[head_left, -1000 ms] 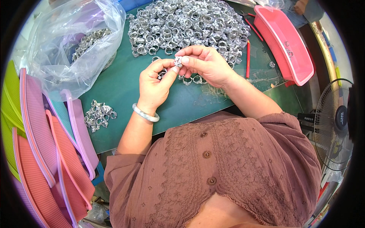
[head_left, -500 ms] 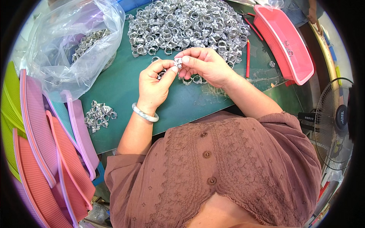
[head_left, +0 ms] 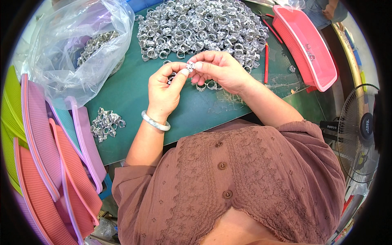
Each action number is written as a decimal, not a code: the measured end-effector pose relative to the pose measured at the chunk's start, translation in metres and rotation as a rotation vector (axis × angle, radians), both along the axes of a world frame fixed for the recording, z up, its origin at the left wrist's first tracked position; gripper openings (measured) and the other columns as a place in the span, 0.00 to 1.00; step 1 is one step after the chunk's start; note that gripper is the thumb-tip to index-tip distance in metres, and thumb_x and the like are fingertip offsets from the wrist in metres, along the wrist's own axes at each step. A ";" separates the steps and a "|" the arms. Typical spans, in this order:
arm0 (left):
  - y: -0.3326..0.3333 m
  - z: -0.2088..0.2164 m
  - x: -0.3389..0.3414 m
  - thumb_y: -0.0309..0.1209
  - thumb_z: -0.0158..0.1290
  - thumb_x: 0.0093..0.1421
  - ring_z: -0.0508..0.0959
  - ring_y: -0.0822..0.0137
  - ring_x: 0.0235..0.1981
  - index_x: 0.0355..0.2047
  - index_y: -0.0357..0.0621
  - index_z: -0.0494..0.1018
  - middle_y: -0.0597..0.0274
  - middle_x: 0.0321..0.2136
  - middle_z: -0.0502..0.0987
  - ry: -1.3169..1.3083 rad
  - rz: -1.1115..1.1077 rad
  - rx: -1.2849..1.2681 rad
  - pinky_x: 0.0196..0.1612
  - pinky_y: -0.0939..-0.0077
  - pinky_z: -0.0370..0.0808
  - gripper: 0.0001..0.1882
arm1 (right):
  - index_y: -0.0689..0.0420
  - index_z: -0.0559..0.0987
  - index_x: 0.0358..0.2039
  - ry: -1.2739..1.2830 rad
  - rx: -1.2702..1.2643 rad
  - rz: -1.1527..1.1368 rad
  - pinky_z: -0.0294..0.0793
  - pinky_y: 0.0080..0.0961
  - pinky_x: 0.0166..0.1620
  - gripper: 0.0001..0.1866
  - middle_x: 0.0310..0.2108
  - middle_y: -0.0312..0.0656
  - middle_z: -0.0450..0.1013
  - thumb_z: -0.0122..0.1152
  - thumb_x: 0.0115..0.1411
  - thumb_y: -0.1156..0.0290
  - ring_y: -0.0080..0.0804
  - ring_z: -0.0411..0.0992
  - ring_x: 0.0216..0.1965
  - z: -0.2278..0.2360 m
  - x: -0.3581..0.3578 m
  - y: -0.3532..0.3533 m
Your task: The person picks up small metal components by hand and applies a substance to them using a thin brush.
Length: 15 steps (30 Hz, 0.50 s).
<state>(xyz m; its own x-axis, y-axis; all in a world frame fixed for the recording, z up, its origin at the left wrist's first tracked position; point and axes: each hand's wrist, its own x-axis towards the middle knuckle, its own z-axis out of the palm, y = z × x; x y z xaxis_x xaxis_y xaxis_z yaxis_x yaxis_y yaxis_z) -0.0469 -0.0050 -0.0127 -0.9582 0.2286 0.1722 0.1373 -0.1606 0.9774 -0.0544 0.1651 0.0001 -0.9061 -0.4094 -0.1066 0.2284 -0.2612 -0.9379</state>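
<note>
- the left hand (head_left: pixel 165 85) had its thumb and forefinger clamped on a small silver ring (head_left: pixel 190 66).
- the right hand (head_left: pixel 220 72) pinched the same ring from the other side, thumb against it, its lower fingers curled.
- the ring was held up between both hands, in front of a large heap of rings (head_left: pixel 200 30) on the green table (head_left: pixel 139 85).
- a smaller cluster of rings (head_left: pixel 107 124) lay left of the left forearm.
- a red stick (head_left: pixel 266 63) lay right of the heap, near a pink basket (head_left: pixel 324 77).
</note>
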 end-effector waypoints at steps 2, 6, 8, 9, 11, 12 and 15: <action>0.000 0.002 0.000 0.23 0.48 0.55 0.66 0.83 0.19 0.33 0.39 0.72 0.70 0.22 0.72 -0.027 -0.004 0.025 0.20 0.92 0.60 0.06 | 0.63 0.72 0.37 0.004 0.010 0.005 0.71 0.17 0.31 0.12 0.28 0.40 0.73 0.54 0.56 0.70 0.22 0.70 0.27 0.000 0.000 0.000; 0.000 0.005 0.001 0.24 0.47 0.56 0.66 0.84 0.19 0.34 0.39 0.72 0.70 0.22 0.72 -0.048 0.007 0.015 0.21 0.92 0.61 0.06 | 0.63 0.72 0.36 0.016 0.035 0.013 0.70 0.17 0.31 0.11 0.28 0.40 0.73 0.54 0.55 0.70 0.22 0.70 0.27 0.002 0.001 -0.001; 0.000 0.004 0.000 0.25 0.47 0.56 0.66 0.84 0.19 0.35 0.39 0.72 0.70 0.22 0.72 -0.056 0.011 0.008 0.21 0.92 0.61 0.07 | 0.63 0.72 0.35 0.023 0.038 0.014 0.70 0.17 0.31 0.11 0.28 0.40 0.73 0.55 0.55 0.70 0.21 0.70 0.27 0.002 0.001 -0.001; 0.000 0.004 0.000 0.25 0.47 0.56 0.66 0.84 0.20 0.35 0.39 0.72 0.70 0.22 0.72 -0.060 0.010 0.011 0.21 0.92 0.61 0.07 | 0.62 0.72 0.35 0.027 0.036 0.014 0.70 0.17 0.31 0.10 0.28 0.40 0.73 0.55 0.55 0.70 0.21 0.70 0.27 0.002 0.001 -0.002; 0.000 0.005 0.000 0.25 0.47 0.56 0.67 0.83 0.20 0.36 0.39 0.72 0.70 0.22 0.72 -0.068 0.010 0.016 0.21 0.92 0.62 0.08 | 0.62 0.72 0.34 0.031 0.036 0.011 0.70 0.16 0.30 0.10 0.27 0.40 0.73 0.55 0.55 0.70 0.21 0.70 0.26 0.001 0.000 -0.002; 0.000 0.004 0.000 0.25 0.47 0.57 0.67 0.83 0.20 0.36 0.39 0.72 0.70 0.22 0.72 -0.068 0.010 0.014 0.22 0.92 0.62 0.08 | 0.62 0.72 0.34 0.032 0.038 0.007 0.70 0.16 0.30 0.09 0.27 0.40 0.73 0.55 0.54 0.70 0.21 0.70 0.26 0.001 0.000 -0.002; -0.001 0.003 0.000 0.25 0.46 0.57 0.67 0.83 0.21 0.37 0.39 0.72 0.70 0.23 0.73 -0.072 0.012 0.013 0.22 0.92 0.63 0.09 | 0.62 0.72 0.32 0.043 0.050 0.007 0.70 0.16 0.29 0.08 0.26 0.39 0.73 0.56 0.54 0.71 0.20 0.70 0.25 0.001 0.001 -0.003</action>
